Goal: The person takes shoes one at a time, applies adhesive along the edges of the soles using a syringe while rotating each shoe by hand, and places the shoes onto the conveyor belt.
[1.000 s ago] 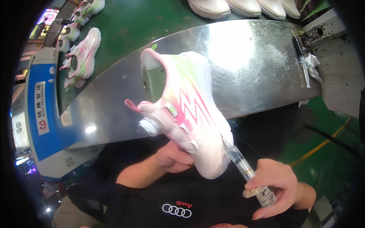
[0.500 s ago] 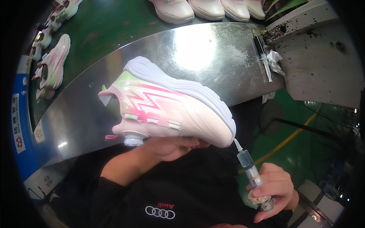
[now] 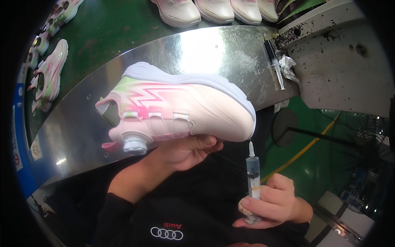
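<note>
A pink and white sneaker with a pale lavender sole and a round white dial lies on its side in the air, toe to the right. My left hand grips it from below near the forefoot, the fingers partly hidden behind the upper. In my right hand is an upright clear syringe with clear liquid. Its fine tip meets the seam between sole and upper at the toe. A crumpled, whitish wad sits at the syringe's lower end, under my fingers.
Behind the sneaker runs a curved metal ledge, with a second syringe and crumpled tissue at its right. Beyond, a green belt carries several sneakers. A grey panel stands at right.
The sneaker has turned slightly, its toe rising. My right hand has moved left, and the syringe has swung from slanted to nearly upright, its tip following the toe edge.
</note>
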The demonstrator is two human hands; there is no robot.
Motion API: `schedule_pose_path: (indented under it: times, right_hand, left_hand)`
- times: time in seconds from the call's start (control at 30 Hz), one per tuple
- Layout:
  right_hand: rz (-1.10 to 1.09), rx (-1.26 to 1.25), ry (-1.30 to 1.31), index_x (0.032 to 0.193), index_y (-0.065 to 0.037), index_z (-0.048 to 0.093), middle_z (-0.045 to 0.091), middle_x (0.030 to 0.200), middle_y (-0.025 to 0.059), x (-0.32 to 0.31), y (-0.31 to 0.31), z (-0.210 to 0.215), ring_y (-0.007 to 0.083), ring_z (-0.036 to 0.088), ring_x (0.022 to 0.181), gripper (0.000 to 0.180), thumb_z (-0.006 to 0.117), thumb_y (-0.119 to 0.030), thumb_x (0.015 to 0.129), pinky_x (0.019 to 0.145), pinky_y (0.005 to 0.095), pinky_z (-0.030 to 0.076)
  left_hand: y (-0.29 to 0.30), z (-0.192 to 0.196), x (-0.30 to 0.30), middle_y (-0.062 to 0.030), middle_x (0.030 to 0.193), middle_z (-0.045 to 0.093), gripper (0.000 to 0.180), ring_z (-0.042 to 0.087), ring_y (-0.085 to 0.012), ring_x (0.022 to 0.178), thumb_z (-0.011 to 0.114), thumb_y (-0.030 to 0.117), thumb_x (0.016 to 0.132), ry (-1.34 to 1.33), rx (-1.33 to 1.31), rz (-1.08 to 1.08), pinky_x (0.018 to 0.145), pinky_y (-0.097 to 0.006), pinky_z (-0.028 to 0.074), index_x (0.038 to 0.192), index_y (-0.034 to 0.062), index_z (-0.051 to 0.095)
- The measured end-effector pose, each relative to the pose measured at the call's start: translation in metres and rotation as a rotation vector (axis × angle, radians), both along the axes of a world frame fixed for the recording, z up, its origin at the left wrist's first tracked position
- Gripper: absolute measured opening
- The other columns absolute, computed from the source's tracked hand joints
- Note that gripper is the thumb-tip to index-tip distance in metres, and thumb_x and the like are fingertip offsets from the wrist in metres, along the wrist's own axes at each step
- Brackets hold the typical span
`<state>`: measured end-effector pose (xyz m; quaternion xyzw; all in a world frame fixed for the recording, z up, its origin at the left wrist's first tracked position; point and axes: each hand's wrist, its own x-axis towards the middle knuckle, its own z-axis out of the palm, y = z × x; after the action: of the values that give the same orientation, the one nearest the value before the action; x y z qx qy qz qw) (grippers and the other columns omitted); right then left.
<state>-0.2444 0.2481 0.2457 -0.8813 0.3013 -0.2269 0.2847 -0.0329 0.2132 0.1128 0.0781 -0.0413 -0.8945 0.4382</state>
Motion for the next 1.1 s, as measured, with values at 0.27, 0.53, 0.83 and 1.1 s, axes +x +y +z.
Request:
schedule_pose_path:
  times: [0.27,0.53,0.83,1.1]
  right_hand:
    - [-0.022,-0.301,0.099,0.087,-0.015,0.064,0.052,0.063,-0.0035,0.008,0.000,-0.020,0.0091,0.028,0.045,0.025,0.074,-0.026,0.066,0.041,0.0210,0.020]
    - [-0.039,-0.361,0.133,0.087,-0.018,0.065,0.050,0.062,-0.0032,0.011,0.003,-0.025,0.0091,0.026,0.045,0.024,0.074,-0.024,0.066,0.040,0.0201,0.022]
    - [-0.040,-0.410,0.162,0.087,-0.017,0.065,0.049,0.062,-0.0034,0.008,0.006,-0.027,0.0094,0.027,0.046,0.025,0.075,-0.024,0.065,0.040,0.0203,0.022]
    - [-0.037,-0.401,0.164,0.086,-0.015,0.064,0.048,0.060,-0.0047,0.010,0.006,-0.024,0.0098,0.027,0.045,0.025,0.075,-0.026,0.065,0.040,0.0206,0.022]
  left_hand:
    - [-0.005,0.011,0.000,-0.0079,0.104,0.062,0.028,0.060,-0.0180,0.099,0.062,0.002,0.082,0.031,0.044,-0.021,0.079,-0.026,0.054,0.109,0.0053,0.057]
    - [-0.002,0.012,-0.001,-0.0166,0.114,0.057,0.043,0.056,-0.0293,0.108,0.060,0.013,0.085,-0.025,-0.014,0.004,0.081,-0.028,0.055,0.124,0.0031,0.045]
    - [-0.001,0.021,-0.004,-0.0108,0.110,0.060,0.040,0.060,-0.0216,0.099,0.064,0.012,0.083,-0.072,0.039,-0.004,0.073,-0.024,0.055,0.119,0.0054,0.050]
    - [-0.002,0.026,0.000,-0.0116,0.109,0.060,0.041,0.060,-0.0211,0.099,0.066,0.014,0.082,-0.094,0.061,-0.009,0.073,-0.024,0.055,0.119,0.0045,0.050]
